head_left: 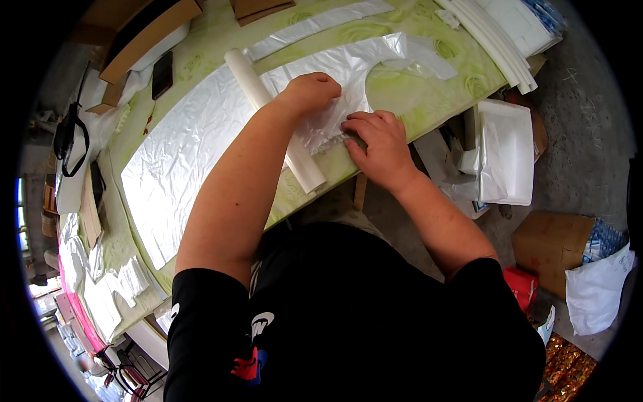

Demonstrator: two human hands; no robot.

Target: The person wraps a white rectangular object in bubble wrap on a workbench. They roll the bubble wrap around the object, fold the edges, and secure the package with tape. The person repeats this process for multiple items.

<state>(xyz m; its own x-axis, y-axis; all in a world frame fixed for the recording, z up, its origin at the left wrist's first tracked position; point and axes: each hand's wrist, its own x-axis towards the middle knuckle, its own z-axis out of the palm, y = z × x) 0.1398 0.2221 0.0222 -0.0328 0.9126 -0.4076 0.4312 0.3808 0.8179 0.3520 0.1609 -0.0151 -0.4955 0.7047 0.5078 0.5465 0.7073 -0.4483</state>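
Observation:
A thin, shiny white plastic sheet point(191, 154) lies spread over the table, creased, with a rounded cut-out at its right end. Across it rests a long white tube point(305, 164), running beneath my left forearm. My left hand point(311, 92) is closed in a fist on the sheet just right of the tube, and film bunches below it; its fingertips are hidden. At the sheet's near edge, by the cut-out, my right hand point(383, 149) has bent fingers and thumb close together on the film.
A green patterned cloth covers the table point(408, 100). Beyond the sheet lies a folded plastic strip point(321, 25). A dark phone point(162, 75) is at the far left, near a cardboard box point(147, 43). White tubes point(492, 43) lie at the right edge; a white foam box point(512, 154) stands below.

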